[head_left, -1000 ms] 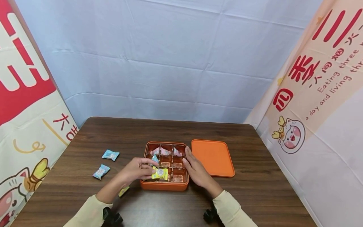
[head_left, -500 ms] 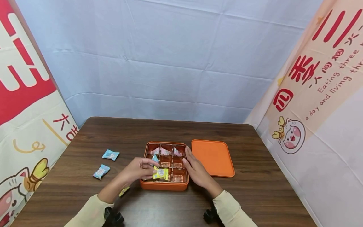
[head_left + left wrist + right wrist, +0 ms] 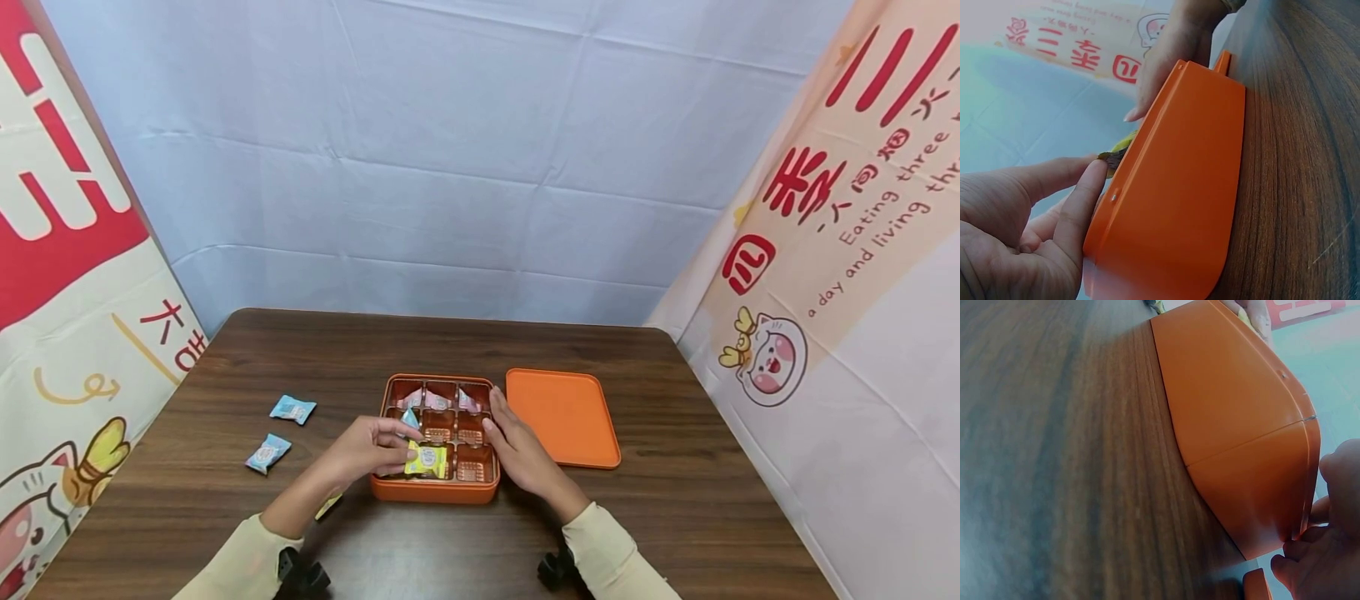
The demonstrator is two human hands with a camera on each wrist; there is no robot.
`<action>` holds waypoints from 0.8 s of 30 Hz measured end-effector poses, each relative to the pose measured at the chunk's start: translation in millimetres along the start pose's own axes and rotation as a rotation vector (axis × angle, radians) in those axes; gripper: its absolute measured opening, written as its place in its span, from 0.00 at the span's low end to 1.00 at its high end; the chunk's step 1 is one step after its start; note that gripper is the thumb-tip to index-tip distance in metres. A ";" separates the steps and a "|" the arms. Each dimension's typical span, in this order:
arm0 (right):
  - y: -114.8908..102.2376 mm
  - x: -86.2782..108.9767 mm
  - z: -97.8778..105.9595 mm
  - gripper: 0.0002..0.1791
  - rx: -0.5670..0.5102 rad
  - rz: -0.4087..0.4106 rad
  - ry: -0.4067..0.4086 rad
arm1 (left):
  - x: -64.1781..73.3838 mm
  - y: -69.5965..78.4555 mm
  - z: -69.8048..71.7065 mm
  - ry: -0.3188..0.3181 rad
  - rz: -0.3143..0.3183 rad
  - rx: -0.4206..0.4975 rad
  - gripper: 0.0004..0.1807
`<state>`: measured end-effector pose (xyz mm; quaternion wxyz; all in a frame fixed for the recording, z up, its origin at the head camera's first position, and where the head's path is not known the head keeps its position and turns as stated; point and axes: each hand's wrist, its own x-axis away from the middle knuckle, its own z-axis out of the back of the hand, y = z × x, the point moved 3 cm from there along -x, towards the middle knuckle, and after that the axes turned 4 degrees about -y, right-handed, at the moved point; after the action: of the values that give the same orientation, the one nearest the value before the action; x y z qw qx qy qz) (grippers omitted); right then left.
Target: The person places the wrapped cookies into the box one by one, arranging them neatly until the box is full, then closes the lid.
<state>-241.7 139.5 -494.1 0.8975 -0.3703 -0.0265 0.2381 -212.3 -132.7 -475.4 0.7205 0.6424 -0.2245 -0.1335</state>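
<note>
The left hand (image 3: 366,450) pinches a small, yellow, film-wrapped sweet (image 3: 429,461) over the front row of an orange, square plastic box (image 3: 435,494). It looks light, slick and perhaps crushable, best held by its crimped end. The right hand (image 3: 527,457) lies straight-fingered along the box's right rim, reaching farther back. Only the left wrist view shows the wrapper's dark side.

On the right banner (image 3: 836,279), the English words "Eating three" can be read, and on the next line "a day and living thr", cut by the edge. Beside them stand a red "三" and smaller "人间烟火". The left banner (image 3: 71,258) bears a small "大". Prints on the yellow wrapper (image 3: 430,461) and blue wrappers (image 3: 293,410) are too small for reading.
</note>
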 end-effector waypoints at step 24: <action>-0.2 0.3 0.2 0.36 -0.005 0.008 0.000 | -0.1 -1.8 -2.9 0.010 -0.010 0.001 0.21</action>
<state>-241.4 139.6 -493.9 0.8956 -0.3726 -0.0258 0.2416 -210.8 -130.4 -477.4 0.7206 0.6445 -0.2179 -0.1337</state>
